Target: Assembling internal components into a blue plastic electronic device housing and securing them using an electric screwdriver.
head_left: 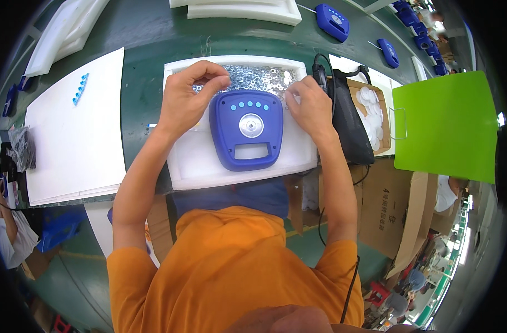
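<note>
A blue plastic housing [224, 133] lies on a white foam pad [192, 166] in front of me. It has a row of light-blue buttons, a round silver disc in its middle and a rectangular slot at the near end. Just beyond it, many small shiny metal nuts or washers [253, 77] lie in the foam's far part. My left hand [189, 94] is over their left side, thumb and forefinger pinched together. At their right edge my right hand [310, 105] is also closed in a pinch. Whatever is between either hand's fingertips is too small to make out.
White sheets [76, 144] with a light-blue button strip [81, 89] lie at left. On the right are a black mesh bag [350, 119], a box of white discs [370, 111] and a green board [447, 127]. More blue housings [332, 23] lie at the far right.
</note>
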Tool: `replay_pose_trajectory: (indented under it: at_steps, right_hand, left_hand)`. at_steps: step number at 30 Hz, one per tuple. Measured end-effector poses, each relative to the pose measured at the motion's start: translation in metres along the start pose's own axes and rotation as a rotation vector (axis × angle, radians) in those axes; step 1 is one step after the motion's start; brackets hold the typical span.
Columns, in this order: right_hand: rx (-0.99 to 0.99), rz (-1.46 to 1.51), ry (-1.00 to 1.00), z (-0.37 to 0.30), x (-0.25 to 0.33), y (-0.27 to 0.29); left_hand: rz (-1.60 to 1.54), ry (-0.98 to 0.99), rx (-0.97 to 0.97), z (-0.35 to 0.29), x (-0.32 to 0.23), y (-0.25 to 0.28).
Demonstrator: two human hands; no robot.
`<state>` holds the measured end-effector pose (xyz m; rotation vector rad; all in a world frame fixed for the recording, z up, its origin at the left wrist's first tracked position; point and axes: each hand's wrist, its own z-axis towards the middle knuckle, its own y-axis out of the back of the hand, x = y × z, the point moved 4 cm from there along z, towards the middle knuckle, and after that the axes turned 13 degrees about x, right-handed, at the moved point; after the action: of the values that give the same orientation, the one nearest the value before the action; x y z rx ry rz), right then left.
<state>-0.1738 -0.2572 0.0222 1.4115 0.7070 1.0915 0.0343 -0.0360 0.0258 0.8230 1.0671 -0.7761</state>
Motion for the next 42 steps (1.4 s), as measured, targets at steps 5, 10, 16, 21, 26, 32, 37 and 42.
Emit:
replay_pose_trajectory:
  at_steps: [5,10,16,21,26,32,37,42]
  right_hand:
    - [0.026,0.673,-0.132,-0.021,0.014,0.01]
    - [0.225,1.244,-0.216,-0.034,0.034,-0.001]
    - [0.178,1.116,-0.165,-0.041,0.046,-0.011]
    - [0.025,0.697,-0.001,-0.042,0.071,0.0]
    - [0.098,0.822,-0.033,-0.046,0.073,-0.004]
    - [0.045,0.598,0.014,-0.043,0.084,0.003]
    - [-0.07,0.429,0.22,-0.044,0.091,0.0]
    - [-0.118,0.165,0.389,-0.052,0.096,0.008]
  left_hand:
    - [0.109,-0.041,0.078,-0.006,-0.007,-0.007]
    - [0.145,-0.039,0.119,-0.006,-0.01,-0.012]
    - [0.185,-0.107,0.116,-0.005,-0.01,-0.019]
    - [0.201,-0.124,0.141,-0.008,-0.012,-0.02]
    - [0.23,-0.053,0.211,-0.009,-0.014,-0.022]
    - [0.267,-0.068,0.202,-0.009,-0.011,-0.022]
    - [0.284,-0.138,0.175,-0.007,-0.01,-0.023]
    - [0.323,-0.241,0.179,-0.01,-0.012,-0.026]
